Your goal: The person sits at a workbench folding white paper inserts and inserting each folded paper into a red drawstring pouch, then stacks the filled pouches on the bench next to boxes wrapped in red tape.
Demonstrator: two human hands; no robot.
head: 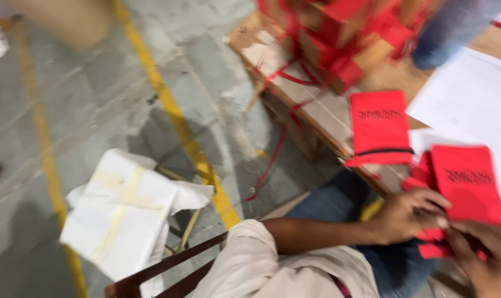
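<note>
My left hand [405,214] and my right hand [485,259] meet at the lower right and both grip a stack of red cloth pouches [468,185] with dark lettering. A separate red pouch [380,128] with a black drawstring lies flat on the wooden table edge [322,113], just left of the held stack. The frame is blurred by head motion.
A pile of red and tan boxes with red ribbons [344,38] sits at the table's far end. White paper sheets [471,94] lie to the right. On the grey floor, a yellow line [173,110] runs past a white wrapped bundle [123,212]. A dark wooden chair rail [168,267] is below.
</note>
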